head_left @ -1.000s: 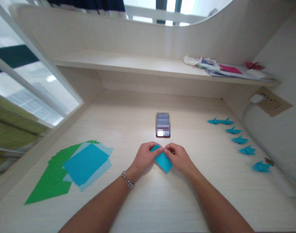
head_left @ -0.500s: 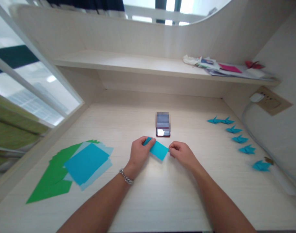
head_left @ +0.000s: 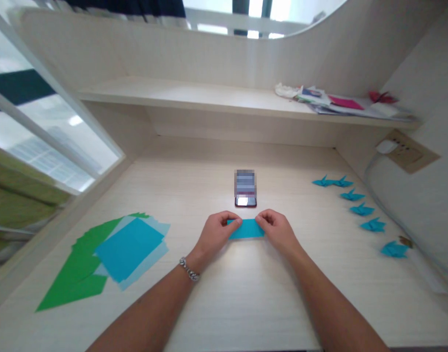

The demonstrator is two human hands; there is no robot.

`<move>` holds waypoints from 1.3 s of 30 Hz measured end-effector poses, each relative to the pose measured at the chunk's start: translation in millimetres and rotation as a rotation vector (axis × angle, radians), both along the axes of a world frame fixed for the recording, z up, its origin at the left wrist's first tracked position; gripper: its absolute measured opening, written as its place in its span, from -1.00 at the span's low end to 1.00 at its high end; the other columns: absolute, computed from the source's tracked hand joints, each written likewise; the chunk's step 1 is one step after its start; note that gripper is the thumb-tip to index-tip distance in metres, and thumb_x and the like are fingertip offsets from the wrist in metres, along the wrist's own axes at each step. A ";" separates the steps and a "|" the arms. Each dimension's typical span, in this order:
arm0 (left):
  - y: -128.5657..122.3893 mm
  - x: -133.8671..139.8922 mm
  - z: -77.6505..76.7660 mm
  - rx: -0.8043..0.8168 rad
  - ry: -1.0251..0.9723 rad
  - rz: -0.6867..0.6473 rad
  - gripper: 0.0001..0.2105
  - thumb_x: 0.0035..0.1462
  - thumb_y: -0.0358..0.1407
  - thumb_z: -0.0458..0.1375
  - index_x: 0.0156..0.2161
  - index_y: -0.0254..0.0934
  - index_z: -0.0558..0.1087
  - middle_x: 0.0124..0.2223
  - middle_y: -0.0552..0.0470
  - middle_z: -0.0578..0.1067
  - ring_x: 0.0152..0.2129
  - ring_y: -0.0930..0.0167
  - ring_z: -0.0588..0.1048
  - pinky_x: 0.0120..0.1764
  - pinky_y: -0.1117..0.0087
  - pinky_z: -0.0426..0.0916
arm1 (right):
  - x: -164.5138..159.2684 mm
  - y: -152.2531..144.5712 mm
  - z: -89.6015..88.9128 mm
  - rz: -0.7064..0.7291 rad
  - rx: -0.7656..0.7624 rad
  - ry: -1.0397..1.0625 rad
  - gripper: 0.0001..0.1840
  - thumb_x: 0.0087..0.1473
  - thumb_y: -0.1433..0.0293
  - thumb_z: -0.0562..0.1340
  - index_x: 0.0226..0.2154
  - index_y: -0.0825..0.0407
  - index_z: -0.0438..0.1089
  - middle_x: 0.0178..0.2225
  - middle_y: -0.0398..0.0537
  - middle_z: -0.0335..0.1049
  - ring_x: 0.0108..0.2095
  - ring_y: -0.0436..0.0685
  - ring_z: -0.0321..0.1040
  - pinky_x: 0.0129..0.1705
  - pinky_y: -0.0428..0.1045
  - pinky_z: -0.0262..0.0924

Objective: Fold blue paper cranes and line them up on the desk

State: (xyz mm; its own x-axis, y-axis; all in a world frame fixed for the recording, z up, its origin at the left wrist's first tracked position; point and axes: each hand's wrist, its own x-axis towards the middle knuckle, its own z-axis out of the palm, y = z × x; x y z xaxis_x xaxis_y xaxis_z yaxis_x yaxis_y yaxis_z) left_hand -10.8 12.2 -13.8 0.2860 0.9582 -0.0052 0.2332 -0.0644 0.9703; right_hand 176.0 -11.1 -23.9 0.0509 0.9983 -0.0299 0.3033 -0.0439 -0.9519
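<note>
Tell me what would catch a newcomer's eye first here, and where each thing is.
First, probably the bright blue paper pinched between the left hand and the right hand at the middle of the pale desk. Then the row of six folded blue figures along the desk's right side, and the overlapping blue sheets lying partly over green paper on the left.

my ppr [head_left: 246, 229]: solid blue | pile [head_left: 130, 249]: blue + lt blue | sheets [head_left: 72, 281]: grn | birds [head_left: 373, 225]: blue | my bracelet [head_left: 189, 270]: silver | desk [head_left: 242, 313]: pale, grained
</note>
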 end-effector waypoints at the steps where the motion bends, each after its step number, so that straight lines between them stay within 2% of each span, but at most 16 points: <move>1: -1.1 -0.2 2.1 0.023 0.033 -0.051 -0.80 0.05 -0.23 0.18 -0.38 -0.34 0.54 -0.40 -0.03 0.55 -0.44 0.38 0.45 -0.38 0.43 0.32 | 1.4 -0.4 1.2 0.026 0.002 -0.038 -0.80 0.00 0.25 0.22 -0.48 0.06 0.38 -0.52 -0.14 0.34 -0.47 0.03 0.23 -0.42 -0.07 0.11; 4: -4.1 -0.2 6.3 0.031 0.082 -0.142 -0.83 0.05 -0.29 0.13 -0.38 -0.32 0.55 -0.41 -0.01 0.55 -0.46 0.39 0.46 -0.38 0.43 0.32 | 6.5 -0.4 4.5 0.077 -0.003 -0.088 -0.81 0.00 0.28 0.21 -0.49 0.06 0.39 -0.52 -0.13 0.36 -0.47 0.04 0.25 -0.42 -0.07 0.11; 10: -0.2 -3.0 5.3 -0.072 0.022 -0.131 -0.89 -0.04 -0.42 0.10 -0.47 -0.35 0.48 -0.58 0.07 0.46 -0.62 0.46 0.41 -0.50 0.47 0.30 | 24.9 5.6 6.8 -0.034 -0.016 -0.050 -0.76 -0.04 0.23 0.24 -0.52 0.08 0.40 -0.56 -0.14 0.33 -0.51 0.04 0.22 -0.47 -0.07 0.05; 15: 7.2 -9.5 4.8 -0.062 -0.015 -0.069 -0.90 -0.05 -0.43 0.11 -0.50 -0.35 0.46 -0.60 0.06 0.45 -0.65 0.47 0.40 -0.53 0.48 0.29 | 35.7 8.5 6.7 -0.063 -0.023 -0.047 -0.73 -0.05 0.20 0.25 -0.50 0.08 0.43 -0.55 -0.13 0.36 -0.50 0.05 0.24 -0.46 -0.06 0.07; 19: 8.7 -9.6 8.3 -0.059 -0.073 0.033 -0.89 -0.02 -0.38 0.13 -0.50 -0.35 0.45 -0.59 0.05 0.45 -0.65 0.47 0.39 -0.54 0.48 0.29 | 36.8 8.5 6.2 -0.111 -0.037 -0.035 -0.72 -0.08 0.19 0.27 -0.50 0.09 0.45 -0.55 -0.11 0.39 -0.50 0.06 0.26 -0.45 -0.06 0.09; 21: 6.3 -6.4 9.1 -0.043 -0.083 0.033 -0.88 0.01 -0.34 0.15 -0.41 -0.36 0.50 -0.52 0.02 0.50 -0.60 0.44 0.42 -0.53 0.47 0.30 | 30.8 6.8 6.7 -0.075 -0.054 -0.051 -0.72 -0.07 0.19 0.27 -0.51 0.09 0.46 -0.56 -0.11 0.40 -0.51 0.06 0.27 -0.47 -0.06 0.10; 23: 2.9 -2.6 8.6 -0.048 -0.065 -0.039 -0.83 0.01 -0.31 0.18 -0.30 -0.34 0.54 -0.40 -0.03 0.56 -0.49 0.40 0.48 -0.44 0.44 0.34 | 21.2 4.4 7.3 -0.022 -0.034 -0.059 -0.75 -0.06 0.22 0.26 -0.49 0.08 0.47 -0.53 -0.09 0.43 -0.48 0.07 0.30 -0.44 -0.06 0.13; 25: 0.5 0.0 7.1 -0.044 -0.021 -0.087 -0.83 0.01 -0.29 0.20 -0.31 -0.34 0.56 -0.35 -0.06 0.58 -0.43 0.37 0.50 -0.37 0.42 0.35 | 11.5 2.5 6.8 -0.022 -0.004 -0.006 -0.77 -0.07 0.23 0.28 -0.45 0.08 0.48 -0.48 -0.08 0.45 -0.45 0.08 0.33 -0.40 -0.05 0.18; 27: 0.7 0.4 4.8 -0.037 -0.003 -0.066 -0.83 0.01 -0.27 0.21 -0.35 -0.35 0.56 -0.38 -0.07 0.58 -0.44 0.37 0.49 -0.38 0.42 0.34 | 4.9 1.8 4.7 -0.085 -0.041 0.112 -0.69 -0.10 0.20 0.30 -0.34 0.08 0.47 -0.52 -0.10 0.43 -0.51 0.05 0.31 -0.46 -0.06 0.19; 30: 4.9 -1.8 1.7 -0.067 -0.047 0.016 -0.82 0.00 -0.25 0.22 -0.38 -0.37 0.55 -0.42 -0.06 0.56 -0.49 0.39 0.47 -0.44 0.43 0.33 | 2.5 2.4 0.9 -0.036 -0.151 0.240 -0.65 -0.12 0.20 0.31 -0.29 0.10 0.44 -0.54 -0.11 0.42 -0.55 0.04 0.31 -0.49 -0.06 0.23; 34: 7.7 -3.3 1.6 -0.142 -0.100 -0.013 -0.84 -0.05 -0.30 0.26 -0.35 -0.37 0.54 -0.42 -0.05 0.56 -0.50 0.41 0.47 -0.44 0.45 0.33 | 3.8 1.5 1.0 0.071 -0.150 0.169 -0.80 -0.10 0.30 0.30 -0.44 0.12 0.45 -0.62 -0.14 0.38 -0.61 -0.02 0.25 -0.50 -0.08 0.18; 39: 3.8 -1.5 5.5 -0.154 -0.088 -0.055 -0.83 -0.07 -0.30 0.27 -0.34 -0.37 0.54 -0.42 -0.04 0.56 -0.52 0.42 0.46 -0.47 0.46 0.31 | 1.2 -3.1 5.3 0.103 -0.089 0.189 -0.79 -0.11 0.33 0.31 -0.39 0.12 0.49 -0.56 -0.13 0.42 -0.56 -0.01 0.29 -0.47 -0.08 0.19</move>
State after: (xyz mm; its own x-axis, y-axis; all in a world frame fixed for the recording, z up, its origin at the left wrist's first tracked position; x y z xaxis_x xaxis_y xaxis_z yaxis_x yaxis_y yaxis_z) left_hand -12.3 16.0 -8.3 0.3439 0.9308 -0.1237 0.1476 0.0766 0.9861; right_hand 177.1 -14.2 -18.6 -0.0658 0.9909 -0.1178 0.1268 -0.1088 -0.9860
